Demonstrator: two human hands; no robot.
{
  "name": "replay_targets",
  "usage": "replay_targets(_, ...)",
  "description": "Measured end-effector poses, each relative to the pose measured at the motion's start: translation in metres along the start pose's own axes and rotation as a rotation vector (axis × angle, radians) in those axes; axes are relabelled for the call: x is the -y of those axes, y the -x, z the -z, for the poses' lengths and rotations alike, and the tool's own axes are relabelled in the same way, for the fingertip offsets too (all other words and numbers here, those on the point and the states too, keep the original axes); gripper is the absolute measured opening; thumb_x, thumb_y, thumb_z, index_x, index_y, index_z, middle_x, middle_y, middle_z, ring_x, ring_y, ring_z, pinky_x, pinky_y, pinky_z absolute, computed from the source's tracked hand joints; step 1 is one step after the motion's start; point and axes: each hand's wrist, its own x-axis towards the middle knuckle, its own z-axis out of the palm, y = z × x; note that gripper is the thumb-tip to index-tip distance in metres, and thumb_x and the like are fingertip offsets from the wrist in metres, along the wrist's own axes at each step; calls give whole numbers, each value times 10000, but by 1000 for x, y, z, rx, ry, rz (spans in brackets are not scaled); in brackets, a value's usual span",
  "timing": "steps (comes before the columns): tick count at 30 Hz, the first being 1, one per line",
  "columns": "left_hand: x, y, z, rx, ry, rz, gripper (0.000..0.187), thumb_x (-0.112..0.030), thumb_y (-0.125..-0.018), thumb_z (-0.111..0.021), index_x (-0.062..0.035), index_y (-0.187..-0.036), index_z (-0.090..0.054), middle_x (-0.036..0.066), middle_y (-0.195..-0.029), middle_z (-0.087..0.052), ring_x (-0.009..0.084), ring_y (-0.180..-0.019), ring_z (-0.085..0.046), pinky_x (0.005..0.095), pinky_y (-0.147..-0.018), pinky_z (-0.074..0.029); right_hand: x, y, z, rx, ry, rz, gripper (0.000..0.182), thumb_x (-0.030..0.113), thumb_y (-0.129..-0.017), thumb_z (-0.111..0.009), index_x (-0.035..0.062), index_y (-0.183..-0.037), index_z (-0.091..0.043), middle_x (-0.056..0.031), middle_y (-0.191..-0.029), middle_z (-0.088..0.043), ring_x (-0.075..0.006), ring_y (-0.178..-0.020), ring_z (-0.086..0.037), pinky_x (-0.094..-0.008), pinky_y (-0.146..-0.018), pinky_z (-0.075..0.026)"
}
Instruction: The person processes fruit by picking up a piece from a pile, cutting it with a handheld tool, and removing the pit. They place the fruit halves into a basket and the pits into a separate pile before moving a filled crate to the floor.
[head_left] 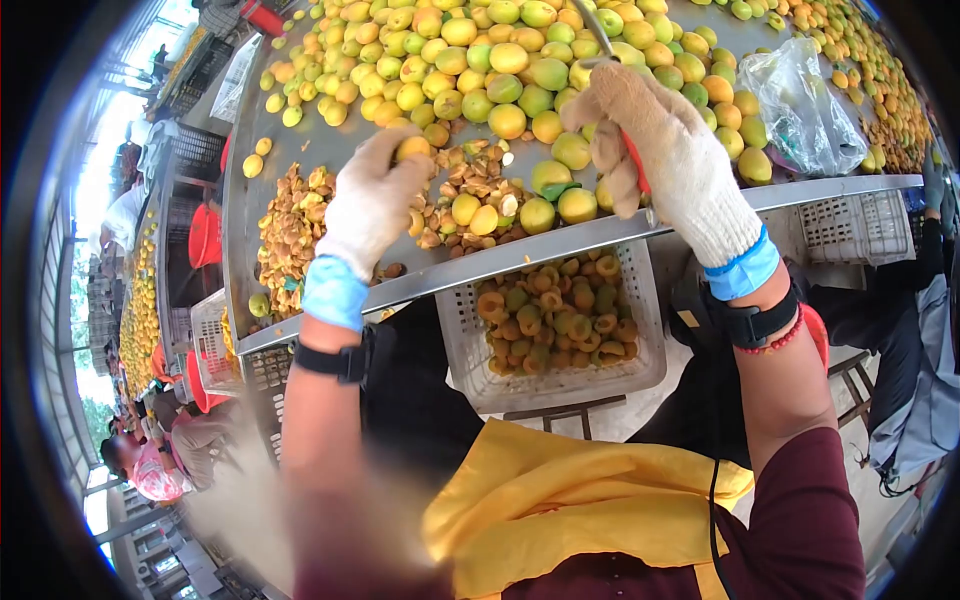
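Observation:
My left hand (378, 190), in a white and tan glove, is closed around a yellow apricot (412, 149) above the near part of the metal table. Below it lie brown apricot scraps (468, 172) with a few whole fruits among them. My right hand (660, 140), gloved the same way, grips a tool with a red handle (636, 162). A curved metal shaft (594, 26) extends from its fingers away from me; the tip runs out of view. Whole apricots (508, 58), green to orange, are heaped just past both hands.
A white basket (470, 392) of hollowed apricots stands under the raised metal table edge (560, 243). A clear plastic bag (800, 105) lies on the right. Another pile of scraps (295, 215) is on the left. Other people sit at the far left and right.

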Motion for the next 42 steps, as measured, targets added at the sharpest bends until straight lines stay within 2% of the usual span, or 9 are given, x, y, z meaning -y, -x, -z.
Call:
replay_targets(1,-8,9,3,-3,-2,-3,508,-262,-992,-603,-41,-1446,-547,205,-1235,-689,315,-1087,-709,437,-925,-574,-3,2,-1,45,43,43,590,528,-1100,-437,20,-964,-704,-24,-623,-550,-110,-422,-486,-252,-412,-388)
replay_targets(3,-29,28,7,154,1072,-70,571,-278,-1049,-573,11,-1519,-427,212,-1251,-684,292,-1101,-704,434,-944,-583,-4,11,-7,122,7,15,574,560,-1066,-486,33,-979,-697,-26,-661,-573,-106,-442,-513,-249,-434,-415)
replay_targets(6,-53,48,-13,123,1400,-178,603,-326,-1076,-556,41,-1525,-390,228,-1296,-667,323,-1126,-696,460,-992,-566,-2,22,-19,309,-28,-108,552,560,-1051,-514,32,-1034,-675,-29,-690,-598,-91,-452,-536,-233,-427,-432)
replay_targets(17,-66,70,-52,187,1813,-18,601,-430,-1104,-483,31,-1487,-443,200,-1380,-608,293,-1248,-618,435,-1051,-499,-8,37,-51,273,-69,-16,480,488,-1044,-579,21,-1081,-685,-13,-779,-636,-76,-586,-575,-242,-516,-455)
replay_targets(26,-56,62,-48,128,1508,-120,489,-389,-1107,-500,8,-1388,-553,161,-1263,-676,236,-1077,-672,386,-946,-538,-11,33,-56,264,-70,-280,524,530,-1016,-614,23,-1121,-688,-17,-789,-631,-79,-613,-581,-243,-545,-476)
replay_targets(29,-44,64,-55,78,1580,-30,435,-374,-1091,-551,-4,-1314,-609,133,-1214,-696,214,-1027,-679,365,-907,-546,-15,39,-65,204,-61,-185,450,452,-1093,-506,27,-1052,-650,-22,-709,-622,-76,-536,-557,-217,-485,-441)
replay_targets(31,-45,66,-56,67,1631,35,423,-377,-1083,-572,-11,-1287,-628,115,-1187,-702,204,-1011,-679,352,-901,-545,-17,41,-69,222,-122,-159,446,459,-1024,-642,15,-1049,-684,-15,-761,-622,-83,-605,-568,-253,-543,-474)
replay_targets(40,-62,72,-56,-120,1403,62,346,-312,-1114,-517,-20,-1239,-655,73,-1089,-693,164,-926,-645,297,-792,-530,-26,36,-73,126,83,59,381,383,-1042,-630,12,-973,-683,-58,-638,-594,-107,-590,-613,-280,-565,-495)
replay_targets(42,-59,73,-48,-272,525,-244,320,-244,-1125,-474,9,-1217,-649,83,-1076,-673,166,-897,-630,304,-788,-528,-20,38,-71,147,117,33,393,395,-1044,-624,13,-973,-683,-59,-640,-602,-111,-595,-623,-281,-569,-499)
